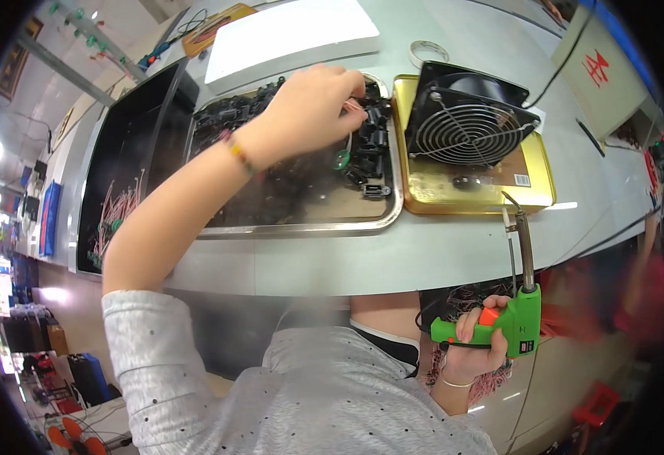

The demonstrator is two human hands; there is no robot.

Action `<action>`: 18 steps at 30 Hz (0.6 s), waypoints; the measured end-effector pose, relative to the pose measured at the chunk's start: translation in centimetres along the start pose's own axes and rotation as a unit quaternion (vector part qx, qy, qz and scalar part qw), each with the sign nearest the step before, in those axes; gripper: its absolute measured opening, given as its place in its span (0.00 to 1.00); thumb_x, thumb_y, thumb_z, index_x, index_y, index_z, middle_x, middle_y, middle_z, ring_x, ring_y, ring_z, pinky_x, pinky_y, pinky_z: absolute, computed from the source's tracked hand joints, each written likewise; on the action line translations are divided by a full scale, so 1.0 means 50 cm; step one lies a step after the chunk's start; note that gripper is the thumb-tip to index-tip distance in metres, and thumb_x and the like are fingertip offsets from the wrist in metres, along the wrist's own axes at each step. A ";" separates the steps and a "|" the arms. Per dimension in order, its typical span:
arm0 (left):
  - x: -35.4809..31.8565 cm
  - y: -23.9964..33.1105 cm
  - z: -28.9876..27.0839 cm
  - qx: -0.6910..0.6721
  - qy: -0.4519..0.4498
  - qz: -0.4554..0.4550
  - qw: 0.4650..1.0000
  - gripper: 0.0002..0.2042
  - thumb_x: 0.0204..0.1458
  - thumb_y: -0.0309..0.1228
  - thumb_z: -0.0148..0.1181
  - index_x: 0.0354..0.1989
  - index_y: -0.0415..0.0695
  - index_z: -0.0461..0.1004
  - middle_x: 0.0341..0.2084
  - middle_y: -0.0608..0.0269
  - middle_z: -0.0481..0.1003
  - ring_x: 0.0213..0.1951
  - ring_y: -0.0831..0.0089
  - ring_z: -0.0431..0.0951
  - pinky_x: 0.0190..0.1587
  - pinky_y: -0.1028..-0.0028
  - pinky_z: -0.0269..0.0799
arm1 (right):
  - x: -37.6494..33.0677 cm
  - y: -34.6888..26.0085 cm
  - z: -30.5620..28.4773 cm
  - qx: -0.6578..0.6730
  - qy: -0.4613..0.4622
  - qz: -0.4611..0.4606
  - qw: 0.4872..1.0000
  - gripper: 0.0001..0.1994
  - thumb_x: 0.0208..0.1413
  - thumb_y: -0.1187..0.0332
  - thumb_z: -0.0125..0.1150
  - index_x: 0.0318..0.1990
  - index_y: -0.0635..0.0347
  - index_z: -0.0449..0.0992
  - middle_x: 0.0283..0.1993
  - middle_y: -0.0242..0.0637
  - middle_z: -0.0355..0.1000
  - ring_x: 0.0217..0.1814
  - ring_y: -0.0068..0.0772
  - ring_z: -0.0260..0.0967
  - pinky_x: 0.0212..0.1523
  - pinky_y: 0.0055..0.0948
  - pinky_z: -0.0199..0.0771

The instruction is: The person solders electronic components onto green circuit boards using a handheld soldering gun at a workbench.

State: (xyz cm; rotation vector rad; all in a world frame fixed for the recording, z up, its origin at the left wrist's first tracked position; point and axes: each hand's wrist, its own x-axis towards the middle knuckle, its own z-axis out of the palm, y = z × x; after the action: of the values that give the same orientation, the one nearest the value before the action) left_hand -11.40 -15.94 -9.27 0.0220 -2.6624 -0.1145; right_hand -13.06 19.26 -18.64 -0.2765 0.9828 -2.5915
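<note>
My left hand (313,106) is over a metal tray (294,230), its fingers closed on thin pinkish wires (354,105). A small round green part (342,159) hangs at the wires' lower end. Below and beside it, several small black plastic parts (376,140) crowd the tray's right side; more lie behind my wrist. Down at the right, past the table's front edge, my right hand (474,350) grips a green soldering gun (525,322) with an orange trigger. Its metal barrel points up, the bent tip close to the gold tin's front corner.
A black fan with a wire guard (468,136) stands on a gold tin (430,199) right of the tray. Behind lie a white slab (294,42) and a tape roll (428,51). At left, a black bin (131,144) holds wired parts (123,208). Blurred red clothing shows at right.
</note>
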 end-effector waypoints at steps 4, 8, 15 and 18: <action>0.047 -0.045 0.037 0.027 -0.212 -0.128 0.968 0.14 0.35 0.40 0.60 0.24 0.41 0.70 0.22 0.56 0.73 0.30 0.62 0.73 0.34 0.69 0.68 | -0.005 -0.006 -0.023 -0.008 0.018 -0.006 1.000 0.22 0.42 0.66 0.49 0.46 0.68 0.58 0.42 0.45 0.59 0.14 0.26 0.56 0.13 0.22 0.56; 0.049 -0.071 0.039 -0.030 -0.262 -0.195 0.945 0.15 0.34 0.39 0.59 0.21 0.38 0.70 0.20 0.55 0.73 0.27 0.64 0.74 0.32 0.71 0.68 | -0.003 -0.006 -0.029 -0.036 0.034 -0.012 0.999 0.20 0.44 0.65 0.48 0.45 0.66 0.58 0.41 0.40 0.61 0.14 0.21 0.54 0.14 0.20 0.55; 0.024 -0.091 -0.008 -0.062 -0.176 -0.249 0.950 0.12 0.40 0.31 0.48 0.27 0.33 0.71 0.20 0.48 0.71 0.26 0.59 0.72 0.33 0.70 0.66 | 0.001 -0.002 -0.034 -0.022 0.058 -0.011 0.998 0.21 0.43 0.65 0.48 0.44 0.69 0.58 0.41 0.45 0.58 0.15 0.26 0.56 0.13 0.23 0.56; -0.001 -0.096 -0.023 -0.069 -0.195 -0.253 0.945 0.12 0.42 0.31 0.46 0.27 0.33 0.70 0.21 0.48 0.71 0.27 0.57 0.71 0.33 0.69 0.66 | 0.002 0.001 -0.028 -0.021 0.053 -0.001 0.998 0.21 0.43 0.65 0.48 0.44 0.69 0.58 0.41 0.45 0.57 0.15 0.25 0.56 0.14 0.23 0.56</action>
State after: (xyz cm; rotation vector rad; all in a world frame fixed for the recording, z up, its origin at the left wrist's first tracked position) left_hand -10.85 -20.80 -8.69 0.7071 -2.9667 -0.5189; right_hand -13.55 20.07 -19.71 -0.1528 1.0745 -2.6137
